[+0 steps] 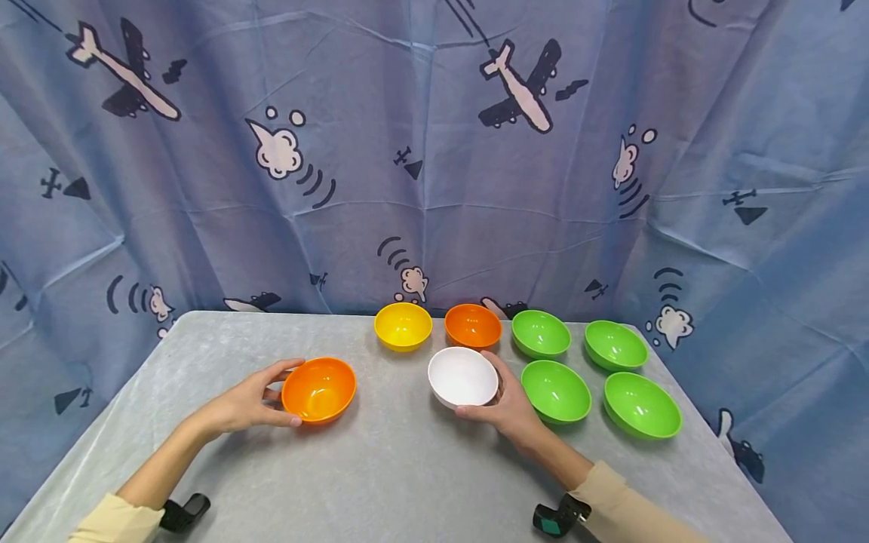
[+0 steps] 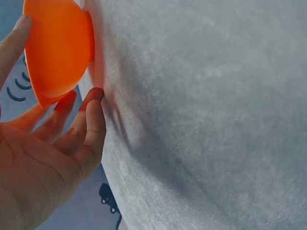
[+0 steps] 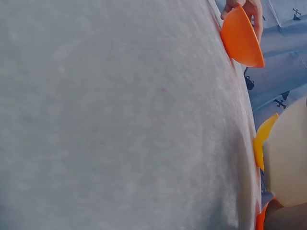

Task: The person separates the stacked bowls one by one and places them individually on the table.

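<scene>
My left hand (image 1: 246, 398) grips an orange bowl (image 1: 319, 390) from its left side. In the left wrist view the thumb (image 2: 17, 40) is at the rim of that bowl (image 2: 57, 50), and the other fingers spread along the far side close to the tabletop. Right of the middle, my right hand (image 1: 505, 403) holds a white bowl (image 1: 463, 377) by its right side, thumb at the near edge. A shadow lies below the white bowl (image 3: 290, 153), which fills the right edge of the right wrist view. Both bowls face upward.
A yellow bowl (image 1: 403, 327) and a second orange bowl (image 1: 473, 326) stand at the table's back edge. Several green bowls, among them a near one (image 1: 641, 405), stand in two rows at the right. Behind the grey-covered table (image 1: 380, 483) hangs a blue airplane-print curtain (image 1: 353, 151).
</scene>
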`<state>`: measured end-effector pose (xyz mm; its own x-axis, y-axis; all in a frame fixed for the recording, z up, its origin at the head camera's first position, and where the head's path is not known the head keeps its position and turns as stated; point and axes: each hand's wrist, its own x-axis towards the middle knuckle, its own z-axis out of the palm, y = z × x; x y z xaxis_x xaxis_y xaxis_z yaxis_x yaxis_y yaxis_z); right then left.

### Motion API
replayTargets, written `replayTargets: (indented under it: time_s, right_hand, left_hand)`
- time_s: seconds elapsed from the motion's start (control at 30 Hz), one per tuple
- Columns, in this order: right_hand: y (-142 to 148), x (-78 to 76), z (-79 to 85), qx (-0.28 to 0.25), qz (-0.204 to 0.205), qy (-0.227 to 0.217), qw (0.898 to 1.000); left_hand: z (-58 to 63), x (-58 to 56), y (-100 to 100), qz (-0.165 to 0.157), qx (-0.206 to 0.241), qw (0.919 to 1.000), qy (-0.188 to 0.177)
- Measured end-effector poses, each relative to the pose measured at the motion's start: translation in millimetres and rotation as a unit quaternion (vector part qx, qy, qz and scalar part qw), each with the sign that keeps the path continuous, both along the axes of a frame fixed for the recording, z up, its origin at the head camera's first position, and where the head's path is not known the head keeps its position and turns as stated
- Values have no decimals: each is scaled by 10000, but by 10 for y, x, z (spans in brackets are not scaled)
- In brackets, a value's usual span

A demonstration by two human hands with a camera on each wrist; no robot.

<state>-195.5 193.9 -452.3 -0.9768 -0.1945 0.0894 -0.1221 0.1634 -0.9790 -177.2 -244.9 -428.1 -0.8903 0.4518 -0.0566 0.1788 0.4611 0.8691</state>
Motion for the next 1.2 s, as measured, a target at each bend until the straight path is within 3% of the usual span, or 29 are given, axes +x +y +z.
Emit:
replayTargets:
  time_s: [0.33,0.63,1.2]
  right_hand:
    - [60,63,-18,228,-276,-329,9988]
    - [92,66,-47,304,-412,-253,9984]
    - [84,86,9,1000,-532,-85,9935]
  left_hand:
    - [-4,3,-3,16,-2,10000,10]
    - [1,7,1,55,-18,10000,-71]
    - [9,18,10,20,-21,10000,-23]
